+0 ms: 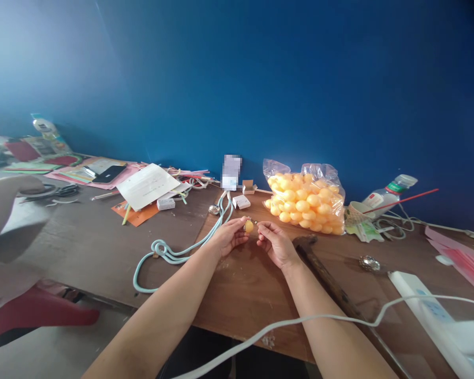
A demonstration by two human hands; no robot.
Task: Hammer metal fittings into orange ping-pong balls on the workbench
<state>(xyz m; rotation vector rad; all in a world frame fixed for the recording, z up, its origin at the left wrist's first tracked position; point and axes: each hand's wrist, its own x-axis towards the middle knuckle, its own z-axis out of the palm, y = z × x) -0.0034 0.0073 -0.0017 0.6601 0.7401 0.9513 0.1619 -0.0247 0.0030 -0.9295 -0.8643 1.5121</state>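
Note:
Above the brown table, my left hand (pixel 232 238) pinches a small yellow ball (pixel 248 226) between thumb and fingers. Close by on the right, my right hand (pixel 275 245) has its thumb and forefinger pressed together at the end of a tiny dark piece by the ball; its kind is too small to make out. Behind my right hand stands a clear plastic bag (pixel 306 200) full of similar yellow balls. A light blue cord (pixel 169 258) lies looped by my left forearm, running up to a propped phone (pixel 231 173).
A hammer (pixel 319 268) lies beside my right forearm. A white cable (pixel 284 322) crosses low in front, near a white power strip (pixel 422 305). At right stand a bottle (pixel 395 192) and paper cup (pixel 356 213). Papers (pixel 148 185) cover the back left; another person's arm (pixel 3 200) is at far left.

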